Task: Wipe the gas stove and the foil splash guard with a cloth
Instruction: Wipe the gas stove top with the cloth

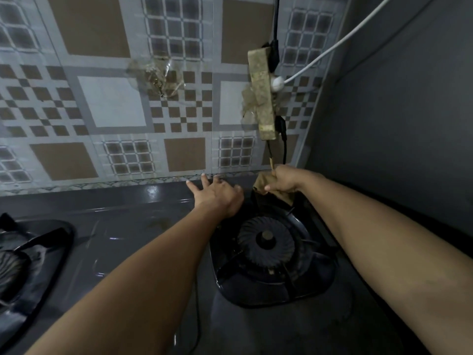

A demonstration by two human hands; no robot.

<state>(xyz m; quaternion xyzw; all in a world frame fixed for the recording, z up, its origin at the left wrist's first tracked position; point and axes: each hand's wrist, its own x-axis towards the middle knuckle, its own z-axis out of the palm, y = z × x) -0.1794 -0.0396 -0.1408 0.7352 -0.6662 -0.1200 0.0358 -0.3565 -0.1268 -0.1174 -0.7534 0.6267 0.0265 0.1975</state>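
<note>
Gas stove (158, 242) grey, glossy, set against patterned foil splash guard (110, 106); right burner (266, 242) black. Brown cloth (268, 187) bunched at stove's back right corner, gripped by right hand (285, 180). Left hand (217, 194) spread flat beside it. Grimy power strip (262, 98) taped on guard.

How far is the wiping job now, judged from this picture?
Done: cannot tell; the stove top shines but shows smears. In hand: the right hand grips the cloth at the back corner behind the right burner; the left hand rests open. Left: greasy residue on the splash guard.
</note>
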